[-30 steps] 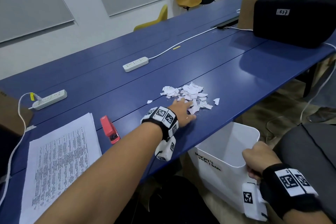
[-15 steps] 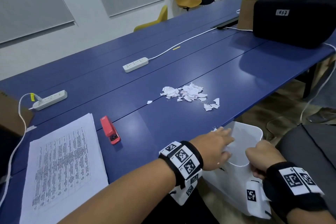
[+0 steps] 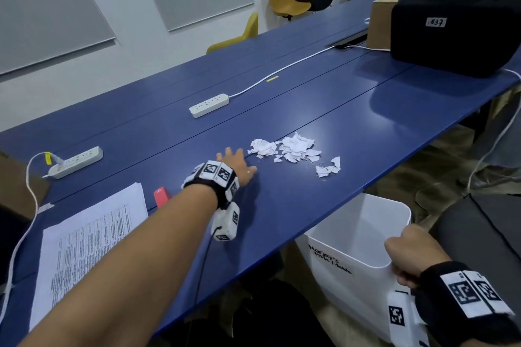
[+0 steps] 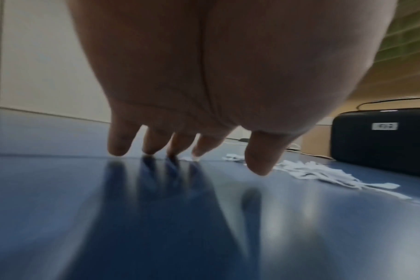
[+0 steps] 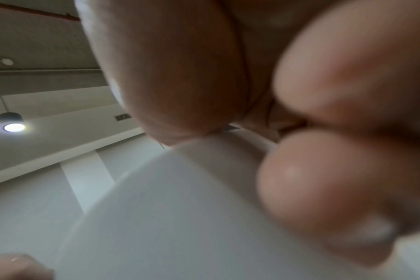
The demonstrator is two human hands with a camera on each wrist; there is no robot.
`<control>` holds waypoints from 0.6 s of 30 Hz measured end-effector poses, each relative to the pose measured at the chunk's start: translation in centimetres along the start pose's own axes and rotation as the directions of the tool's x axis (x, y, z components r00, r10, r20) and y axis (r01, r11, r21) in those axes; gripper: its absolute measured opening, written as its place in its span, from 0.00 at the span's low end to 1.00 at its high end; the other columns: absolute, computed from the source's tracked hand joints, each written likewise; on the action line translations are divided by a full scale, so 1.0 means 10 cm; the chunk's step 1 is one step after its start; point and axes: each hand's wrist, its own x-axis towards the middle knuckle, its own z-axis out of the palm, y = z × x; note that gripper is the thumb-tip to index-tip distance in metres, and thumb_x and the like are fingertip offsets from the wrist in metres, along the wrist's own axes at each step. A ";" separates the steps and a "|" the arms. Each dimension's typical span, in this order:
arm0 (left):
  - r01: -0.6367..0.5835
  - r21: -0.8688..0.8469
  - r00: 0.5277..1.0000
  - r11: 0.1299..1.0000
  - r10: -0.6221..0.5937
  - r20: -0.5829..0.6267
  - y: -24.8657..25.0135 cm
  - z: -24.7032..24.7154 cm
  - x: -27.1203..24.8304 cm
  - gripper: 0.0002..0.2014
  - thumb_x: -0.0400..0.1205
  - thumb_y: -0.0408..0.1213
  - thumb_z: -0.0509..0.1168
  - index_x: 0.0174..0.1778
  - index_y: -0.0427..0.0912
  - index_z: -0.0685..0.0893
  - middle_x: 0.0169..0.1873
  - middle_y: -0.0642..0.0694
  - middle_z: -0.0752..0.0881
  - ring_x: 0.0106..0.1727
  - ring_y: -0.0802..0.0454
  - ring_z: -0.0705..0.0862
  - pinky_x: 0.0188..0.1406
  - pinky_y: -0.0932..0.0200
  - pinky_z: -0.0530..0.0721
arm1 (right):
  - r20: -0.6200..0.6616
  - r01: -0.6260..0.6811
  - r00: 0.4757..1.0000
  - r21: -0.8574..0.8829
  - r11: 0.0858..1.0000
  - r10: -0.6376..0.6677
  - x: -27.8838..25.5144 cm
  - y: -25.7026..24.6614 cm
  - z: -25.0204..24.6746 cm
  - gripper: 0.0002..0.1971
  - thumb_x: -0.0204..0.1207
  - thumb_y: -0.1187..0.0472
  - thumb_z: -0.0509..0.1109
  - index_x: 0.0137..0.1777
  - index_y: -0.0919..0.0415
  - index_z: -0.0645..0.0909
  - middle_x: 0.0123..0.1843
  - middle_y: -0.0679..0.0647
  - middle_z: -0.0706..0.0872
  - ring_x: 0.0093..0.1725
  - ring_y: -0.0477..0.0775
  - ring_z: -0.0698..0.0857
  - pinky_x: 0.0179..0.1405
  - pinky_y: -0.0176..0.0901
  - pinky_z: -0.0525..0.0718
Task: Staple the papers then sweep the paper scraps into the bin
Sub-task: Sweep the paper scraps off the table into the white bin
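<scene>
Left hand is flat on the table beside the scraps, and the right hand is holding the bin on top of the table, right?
Not quite. The right hand grips the rim of the bin, but the bin sits below the table edge, not on it, as the head view shows. The left hand is open beside the scraps.

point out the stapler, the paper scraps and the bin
red stapler (image 3: pixel 161 195), head view, visible end beside the arm
paper scraps (image 3: pixel 294 146), head view, middle of the pile
white bin (image 3: pixel 338 265), head view, front wall
</scene>
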 end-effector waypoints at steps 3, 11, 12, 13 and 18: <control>0.092 0.101 0.991 0.991 -0.101 0.083 -0.06 0.11 0.00 0.35 0.83 0.60 0.55 0.80 0.39 0.66 0.82 0.37 0.62 0.82 0.30 0.62 0.81 0.39 0.62 | 0.000 0.004 1.000 0.023 1.000 -0.004 -0.02 0.00 -0.01 0.11 0.71 0.72 0.58 0.53 0.71 0.73 0.33 0.65 0.77 0.08 0.52 0.71 0.17 0.32 0.71; -0.258 0.073 0.953 0.963 0.242 0.182 0.44 0.28 -0.35 0.41 0.86 0.58 0.52 0.87 0.39 0.45 0.88 0.43 0.40 0.88 0.39 0.41 0.85 0.35 0.48 | 0.005 0.006 1.000 -0.009 1.000 -0.006 -0.06 -0.01 -0.01 0.16 0.72 0.72 0.58 0.59 0.75 0.74 0.30 0.68 0.79 0.10 0.55 0.73 0.17 0.34 0.71; -0.317 0.087 0.936 0.944 0.296 0.190 0.53 0.33 -0.46 0.41 0.86 0.58 0.52 0.87 0.40 0.44 0.88 0.43 0.40 0.88 0.40 0.41 0.85 0.35 0.48 | 0.010 0.003 1.000 -0.012 1.000 -0.003 -0.06 -0.01 -0.01 0.17 0.71 0.72 0.58 0.60 0.76 0.74 0.28 0.68 0.79 0.11 0.55 0.73 0.17 0.34 0.71; -0.376 0.096 0.914 0.922 0.351 0.202 0.61 0.38 -0.57 0.40 0.86 0.58 0.52 0.87 0.40 0.43 0.88 0.44 0.39 0.88 0.41 0.40 0.86 0.36 0.47 | 0.014 0.002 1.000 -0.017 1.000 -0.002 -0.06 -0.01 -0.01 0.17 0.71 0.72 0.58 0.60 0.76 0.75 0.27 0.67 0.79 0.12 0.56 0.74 0.17 0.35 0.71; -0.613 0.080 0.772 0.786 0.575 0.272 0.97 0.55 -1.16 0.38 0.87 0.55 0.51 0.87 0.41 0.44 0.88 0.45 0.37 0.88 0.43 0.36 0.85 0.35 0.42 | 0.011 -0.001 1.000 -0.033 0.999 0.002 -0.09 -0.06 -0.02 0.15 0.72 0.72 0.59 0.58 0.74 0.77 0.26 0.67 0.79 0.10 0.54 0.74 0.16 0.33 0.72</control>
